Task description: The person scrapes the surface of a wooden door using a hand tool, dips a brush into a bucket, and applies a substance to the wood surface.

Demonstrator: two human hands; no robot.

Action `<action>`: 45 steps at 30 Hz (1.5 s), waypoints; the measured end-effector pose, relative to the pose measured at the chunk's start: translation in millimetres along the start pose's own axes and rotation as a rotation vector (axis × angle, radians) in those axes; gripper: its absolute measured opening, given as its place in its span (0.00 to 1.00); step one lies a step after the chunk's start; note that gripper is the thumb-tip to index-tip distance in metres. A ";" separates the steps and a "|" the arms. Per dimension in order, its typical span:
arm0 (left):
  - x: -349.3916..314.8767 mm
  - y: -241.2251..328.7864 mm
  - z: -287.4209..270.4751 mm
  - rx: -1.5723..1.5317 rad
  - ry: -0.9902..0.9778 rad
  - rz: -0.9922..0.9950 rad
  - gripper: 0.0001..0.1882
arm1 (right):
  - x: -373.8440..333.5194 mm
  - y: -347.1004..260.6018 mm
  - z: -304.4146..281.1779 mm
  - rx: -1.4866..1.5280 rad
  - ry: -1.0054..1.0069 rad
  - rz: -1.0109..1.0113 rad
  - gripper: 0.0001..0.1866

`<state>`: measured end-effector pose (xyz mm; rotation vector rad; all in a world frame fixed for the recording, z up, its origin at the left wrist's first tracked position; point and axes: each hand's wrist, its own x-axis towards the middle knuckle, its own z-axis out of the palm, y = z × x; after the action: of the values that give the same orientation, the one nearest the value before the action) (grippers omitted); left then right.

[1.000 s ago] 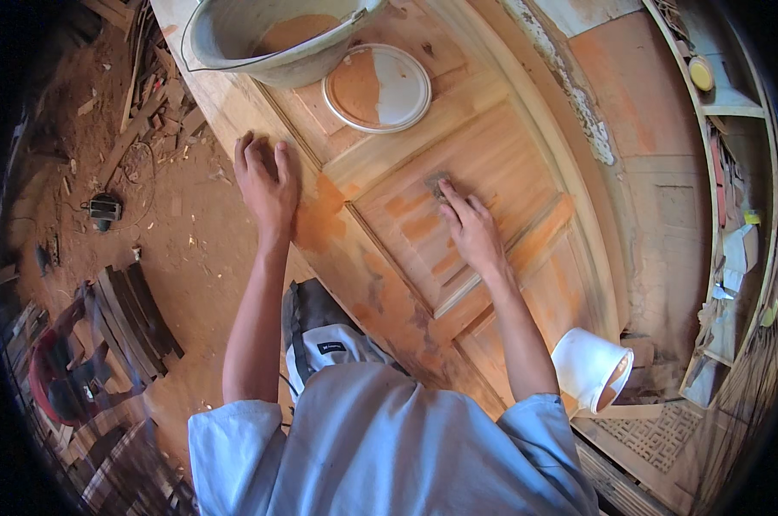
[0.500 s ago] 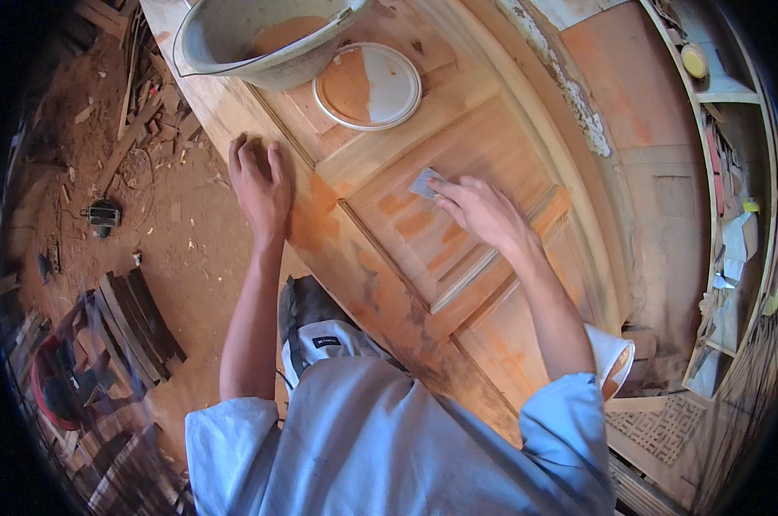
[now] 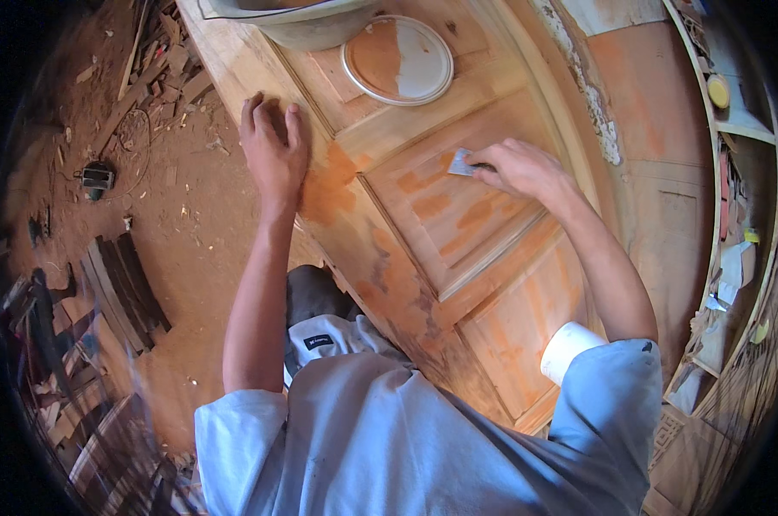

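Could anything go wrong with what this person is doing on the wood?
Maybe! The right sleeve looks close to the white tub, so the tub might get bumped. Also, the right hand grips a thin, flat scraper over the wooden panel, so tilting it too much could leave a scratch.

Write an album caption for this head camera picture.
The right hand holds a flat grey scraper at an orange-smeared wooden panel door; the left hand rests along its edge.

Free passage over door panel (image 3: pixel 432 228); bucket (image 3: pixel 320 30) and lid (image 3: pixel 398 60) block beyond.
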<state>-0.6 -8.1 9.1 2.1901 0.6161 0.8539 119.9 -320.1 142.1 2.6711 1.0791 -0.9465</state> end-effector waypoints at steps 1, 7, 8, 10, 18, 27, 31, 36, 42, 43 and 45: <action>-0.5 -0.4 -0.1 0.013 -0.005 -0.006 0.22 | 0.7 6.0 -2.9 0.019 -0.047 0.015 0.18; -0.7 4.5 3.5 -0.005 0.001 -0.035 0.22 | -44.3 37.1 23.8 0.297 0.229 0.015 0.21; -1.8 4.6 2.3 -0.008 -0.007 -0.054 0.22 | -63.0 24.0 36.0 0.487 0.424 0.113 0.21; -4.9 -2.9 -1.3 0.005 0.006 -0.033 0.22 | -98.4 -8.7 66.0 0.819 0.501 0.313 0.23; -3.0 -2.5 6.5 -0.278 -0.206 -0.051 0.17 | -230.1 -159.0 278.2 1.797 0.962 0.899 0.31; 22.5 -61.1 18.6 -0.063 -0.174 0.044 0.18 | -255.9 -308.9 330.1 1.127 1.399 1.521 0.23; 25.1 -69.5 37.0 0.060 -0.165 0.161 0.25 | -237.0 -326.9 384.8 0.912 1.409 1.670 0.30; 20.2 -41.1 38.9 0.555 -0.174 0.227 0.22 | -218.1 -321.8 418.4 0.860 1.243 1.615 0.37; 33.5 -91.8 63.5 0.745 -0.293 0.283 0.20 | -197.7 -332.2 457.1 0.700 1.310 1.549 0.42; 35.7 -106.5 72.6 0.874 -0.323 0.347 0.20 | -193.8 -333.8 463.0 0.709 1.306 1.559 0.42; 53.7 -142.3 95.2 1.270 -0.384 0.642 0.21 | -186.6 -327.2 472.0 0.709 1.365 1.560 0.43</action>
<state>79.6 76.3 -127.4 3.7076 0.2279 0.2342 -439.5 -337.6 -84.8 3.0167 -1.6777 1.0236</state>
